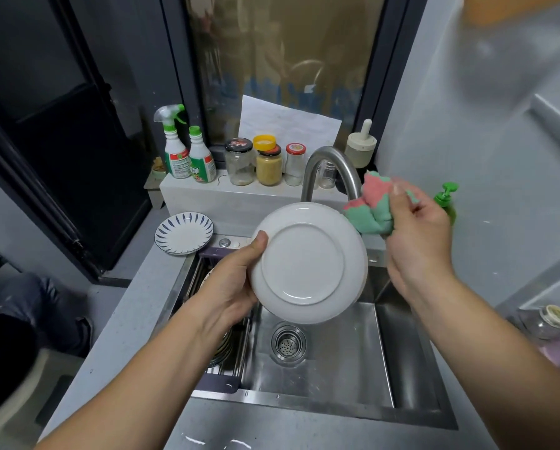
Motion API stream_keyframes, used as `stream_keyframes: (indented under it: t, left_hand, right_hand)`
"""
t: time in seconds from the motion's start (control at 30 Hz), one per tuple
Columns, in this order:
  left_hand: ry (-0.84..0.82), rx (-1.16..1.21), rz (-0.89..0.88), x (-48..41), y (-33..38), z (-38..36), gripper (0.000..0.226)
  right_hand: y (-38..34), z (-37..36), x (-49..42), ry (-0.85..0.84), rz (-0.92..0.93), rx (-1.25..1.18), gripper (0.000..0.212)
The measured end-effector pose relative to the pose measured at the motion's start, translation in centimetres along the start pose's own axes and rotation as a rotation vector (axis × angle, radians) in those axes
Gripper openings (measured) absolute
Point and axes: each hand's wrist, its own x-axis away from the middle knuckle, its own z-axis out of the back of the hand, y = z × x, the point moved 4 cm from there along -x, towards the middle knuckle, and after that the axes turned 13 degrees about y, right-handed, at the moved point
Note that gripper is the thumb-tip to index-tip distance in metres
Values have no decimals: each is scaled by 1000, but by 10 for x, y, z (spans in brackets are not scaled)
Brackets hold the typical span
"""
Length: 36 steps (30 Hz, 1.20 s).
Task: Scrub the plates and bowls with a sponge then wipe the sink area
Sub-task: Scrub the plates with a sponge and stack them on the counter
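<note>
The left hand (236,280) is gripping a round, glossy white plate (307,264) by its rim, thumb curled over the edge. It is holding the plate tilted above the brushed steel sink (337,378), ringed underside toward the camera. The right hand (418,235) is pinching a crumpled pink-and-green sponge (372,209) — soft, cloth-like — just beside the plate's upper right edge, below the curved metal faucet (330,164). A blue-streaked plate (183,233) is sitting on the pale speckled surface (142,303) — glass jars (268,167) and spray bottles (174,151) are lining the ledge by the dark window.
</note>
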Motion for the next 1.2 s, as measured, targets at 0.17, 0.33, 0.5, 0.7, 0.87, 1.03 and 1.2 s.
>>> stream_keyframes:
  t: [0.17, 0.33, 0.5, 0.7, 0.87, 1.03, 1.2]
  left_hand:
    - [47, -45, -29, 0, -1, -7, 24]
    - [64, -140, -225, -2, 1, 0, 32]
    - [34, -161, -227, -3, -10, -6, 49]
    - [-24, -116, -198, -6, -9, -3, 43]
    - [20, -34, -149, -11, 5, 9, 46]
    - [-114, -151, -108, -6, -13, -13, 49]
    - [-15, -94, -102, -10, 0, -6, 60]
  right_hand:
    - [10, -21, 21, -382, 451, 566, 35]
    - [40, -10, 29, -532, 526, 678, 39]
    - [36, -35, 38, -578, 626, 822, 48]
    - [25, -56, 21, -918, 788, 859, 41]
    - [29, -26, -2, -637, 465, 830, 35]
    - [19, -67, 22, -874, 634, 897, 36]
    - [13, -52, -4, -855, 491, 871, 31]
